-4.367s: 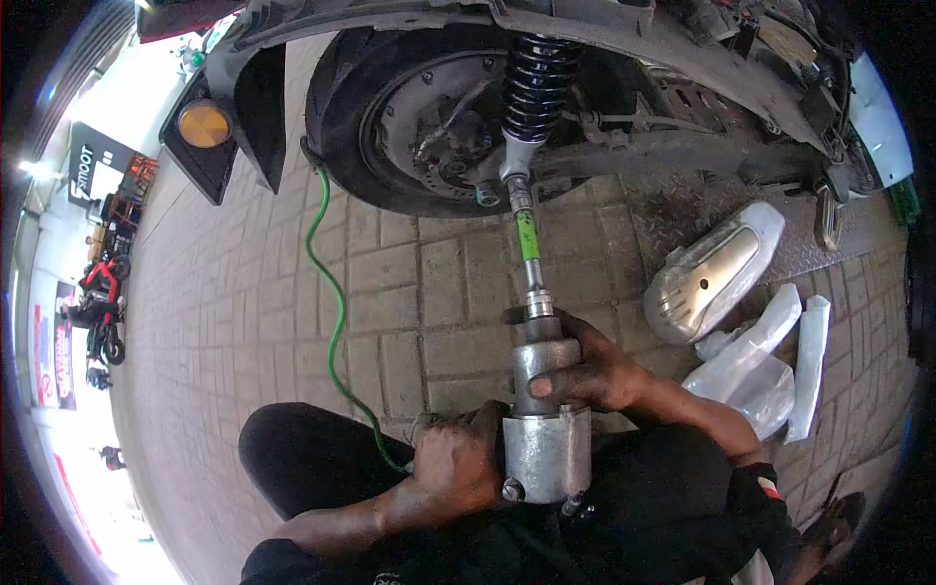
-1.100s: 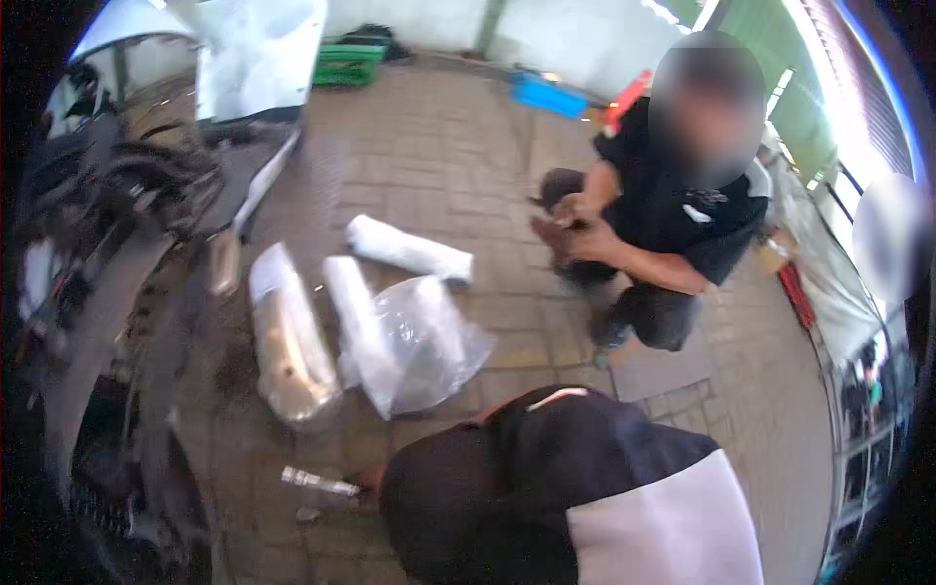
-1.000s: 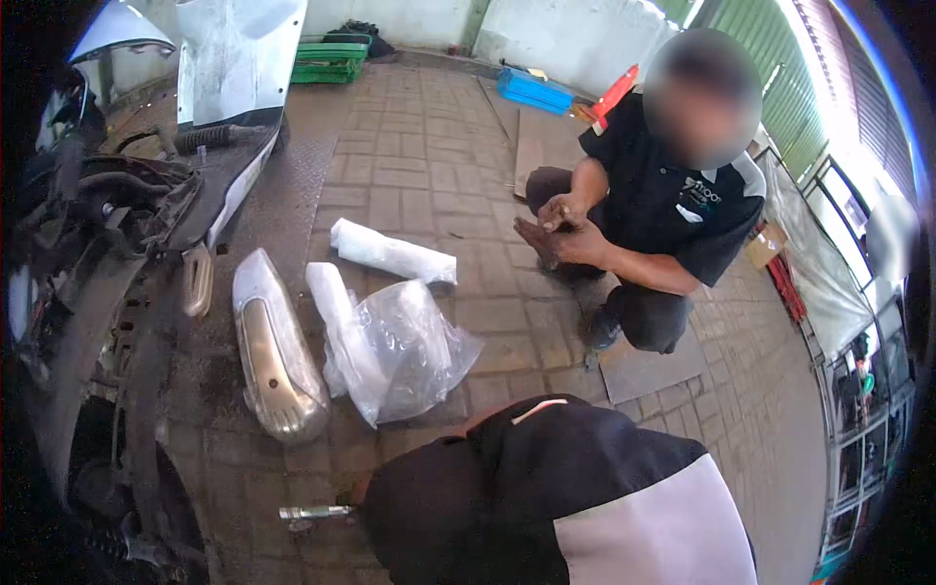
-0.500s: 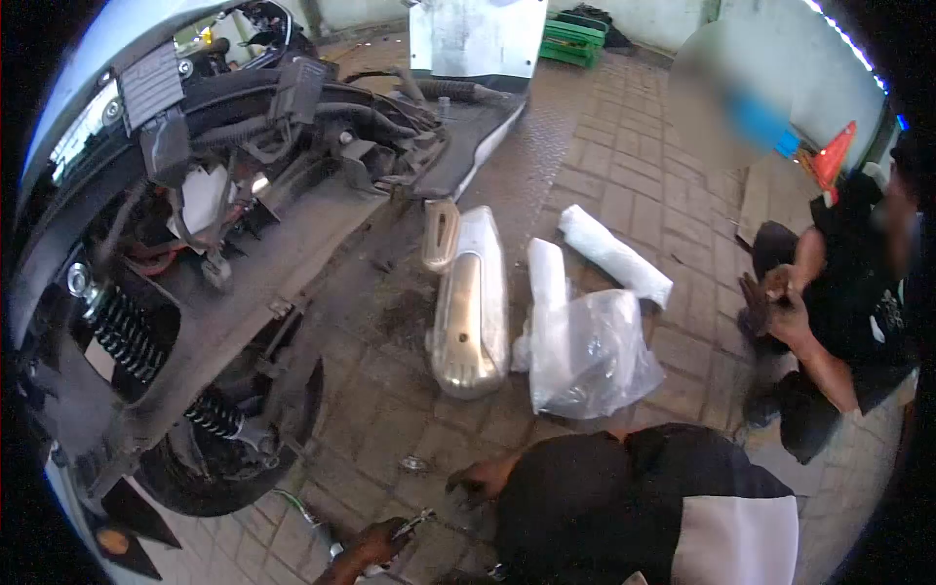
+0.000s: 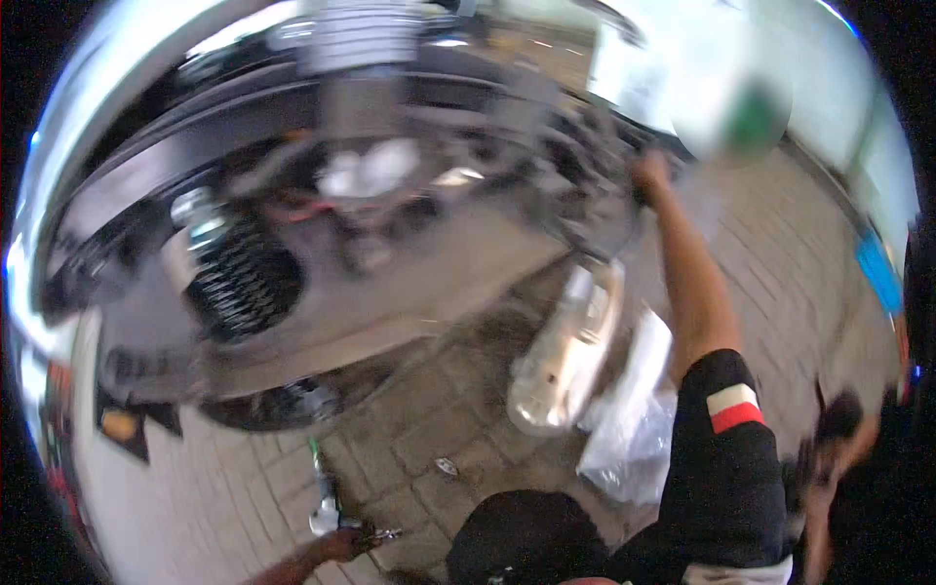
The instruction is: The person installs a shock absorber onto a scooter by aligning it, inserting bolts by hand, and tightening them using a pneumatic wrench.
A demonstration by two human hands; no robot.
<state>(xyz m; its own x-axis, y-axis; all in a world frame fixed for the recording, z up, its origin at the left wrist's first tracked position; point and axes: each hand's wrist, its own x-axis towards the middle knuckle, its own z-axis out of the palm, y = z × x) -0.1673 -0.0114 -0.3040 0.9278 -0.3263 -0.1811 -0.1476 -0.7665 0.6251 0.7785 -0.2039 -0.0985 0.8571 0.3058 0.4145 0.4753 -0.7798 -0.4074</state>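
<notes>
My left hand (image 5: 346, 543) is low at the bottom of the view, closed around a small shiny metal tool (image 5: 388, 534) whose kind I cannot make out. Beside that hand, a silver tool (image 5: 325, 514) with a green end lies on the paving. My right arm, in a black sleeve with a white and red band, stretches forward. At its end my right hand (image 5: 651, 174) is close to the dark parts at the front of the stripped vehicle frame (image 5: 458, 263). Blur hides its fingers, and I cannot tell whether it touches anything.
A gold and silver exhaust cover (image 5: 561, 366) lies on the paving beside clear plastic wrapping (image 5: 634, 439). A coil spring shock absorber (image 5: 234, 273) sits in the frame. Another person (image 5: 843, 468) is at the right edge. A small shiny piece (image 5: 446, 467) lies on the ground.
My right hand has gone from low beside my knee to far forward at the vehicle. The view has turned right and blurred. My left hand still holds the metal tool.
</notes>
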